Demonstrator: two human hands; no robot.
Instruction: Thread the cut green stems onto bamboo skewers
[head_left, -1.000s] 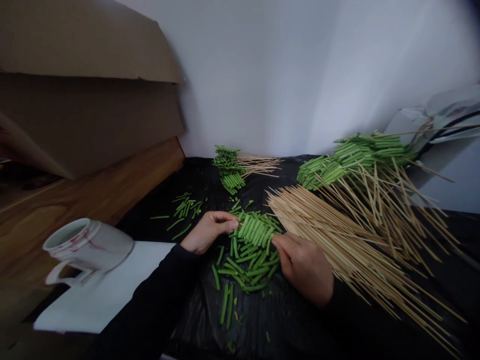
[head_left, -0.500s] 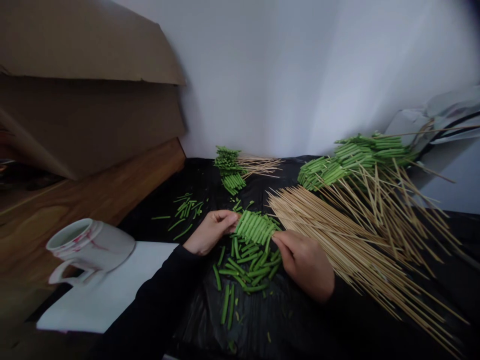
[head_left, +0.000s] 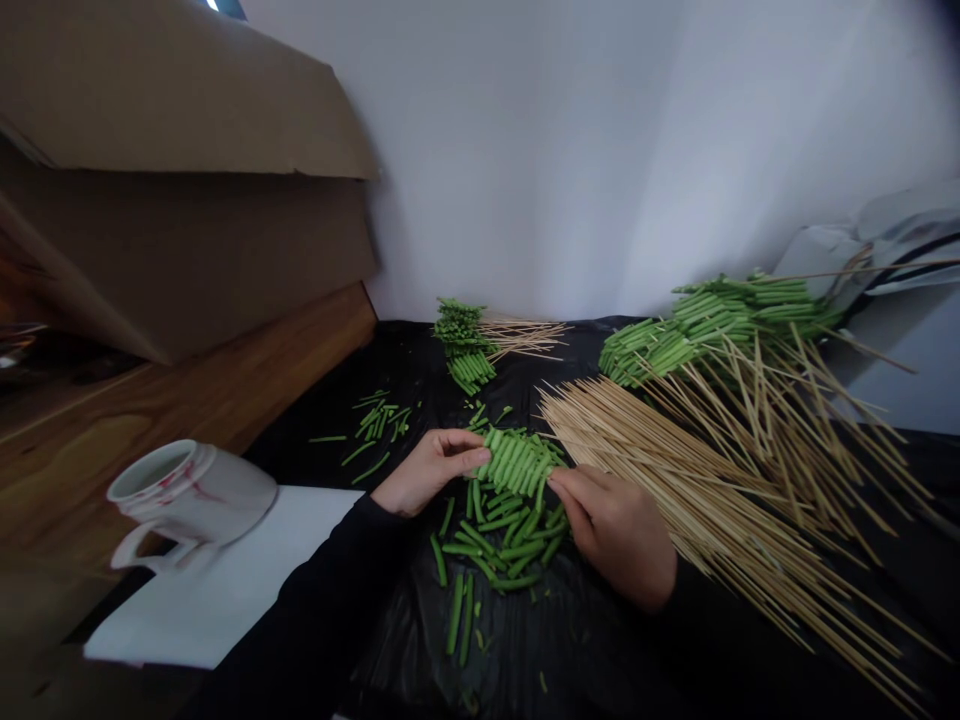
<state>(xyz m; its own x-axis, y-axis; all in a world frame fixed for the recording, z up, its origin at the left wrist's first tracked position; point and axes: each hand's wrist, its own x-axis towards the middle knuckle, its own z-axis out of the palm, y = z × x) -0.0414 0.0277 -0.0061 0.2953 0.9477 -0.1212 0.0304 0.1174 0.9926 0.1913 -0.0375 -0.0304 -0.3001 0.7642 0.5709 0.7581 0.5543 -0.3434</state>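
Observation:
Between my hands is a skewer of green beans [head_left: 517,460], its cut pieces lined up side by side in a row. My left hand [head_left: 427,472] pinches the row's left end between thumb and fingers. At the right end, the fingers of my right hand [head_left: 621,538] are closed on the skewer, most of which my hand hides. Just below lies a loose pile of cut green beans [head_left: 517,545] on a black plastic sheet [head_left: 405,640]. To the right, many bare bamboo skewers [head_left: 652,465] lie in a slanting bundle, near my right hand.
Loaded bean skewers are stacked at the back middle [head_left: 469,345] and back right [head_left: 712,325], against a pale wall [head_left: 525,150]. Thin bean scraps [head_left: 379,420] lie left. A stained white mug [head_left: 202,495] stands on white paper [head_left: 292,530]. A cardboard box [head_left: 202,120] occupies the upper left.
The whole view has shifted slightly, so things sit a little lower and further right. My left fingers have moved slightly onto the beans' left end; my right hand keeps its pinch.

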